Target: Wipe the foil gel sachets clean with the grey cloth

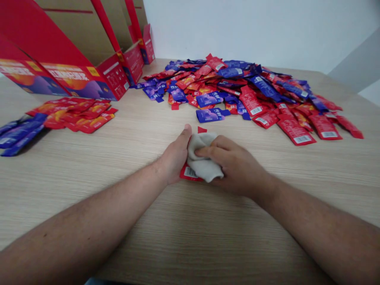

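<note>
Where the pale wood-grained table (148, 245) begins on my left, glossy red cardboard boxes (71, 79) stand in a row, their plain brown insides showing above low fronts printed in orange and purple. Just in front of them lie flat, shiny blue pouches (22, 134), side by side, and next to these a spread of overlapping red pouches (84, 114) with orange pictures, their film slightly puckered.

Nearer the middle, the person's left hand (175, 156) has its thumb stretched upward beside a red pouch (189, 173), which rests against the palm side; the other fingers are hidden, so I cannot tell how tightly they close. The pouch sits between the two hands, mostly covered, with its barcode corner showing below and a small red tab above. Over it is a soft, matt, off-white cloth (204, 164), crumpled into rounded folds. The right hand (242, 166) bunches this cloth between curled fingers and presses it onto the pouch, the index finger sunk into a fold.

Beyond the hands and running off to the right, a loose, low heap of mixed red and blue pouches (255, 89) spreads before the smooth white wall (252, 31), crinkled and slippery-looking, many with narrow necks and white barcode patches.
</note>
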Available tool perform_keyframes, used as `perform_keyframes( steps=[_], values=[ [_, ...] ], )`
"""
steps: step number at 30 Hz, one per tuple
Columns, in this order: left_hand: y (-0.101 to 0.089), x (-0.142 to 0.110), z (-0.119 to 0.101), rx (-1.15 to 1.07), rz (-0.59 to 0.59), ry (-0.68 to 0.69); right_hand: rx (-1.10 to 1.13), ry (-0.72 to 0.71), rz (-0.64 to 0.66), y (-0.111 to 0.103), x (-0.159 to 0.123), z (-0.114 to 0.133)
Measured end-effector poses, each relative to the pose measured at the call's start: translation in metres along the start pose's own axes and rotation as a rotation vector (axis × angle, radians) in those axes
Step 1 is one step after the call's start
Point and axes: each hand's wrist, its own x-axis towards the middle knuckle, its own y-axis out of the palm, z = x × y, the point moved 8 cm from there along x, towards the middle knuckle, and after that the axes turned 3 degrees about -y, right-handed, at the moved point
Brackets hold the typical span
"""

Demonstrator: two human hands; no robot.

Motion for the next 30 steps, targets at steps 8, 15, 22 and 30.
perform_keyframes(
  steps=[8,15,22,30],
  values=[
    [0.003,-0.001,-0.003,-0.029,0.024,-0.026,-0.051,-0.034,0.073,0.005,0.000,0.013],
    [0.000,0.001,-0.005,-0.051,0.004,-0.016,-0.030,-0.046,0.068,0.003,0.000,0.007],
    [-0.005,-0.001,-0.011,-0.023,-0.082,0.042,0.036,-0.167,0.198,0.010,-0.002,0.012],
    [-0.005,0.001,-0.010,0.003,-0.071,0.068,0.019,-0.124,0.154,0.007,-0.001,0.003]
  ],
)
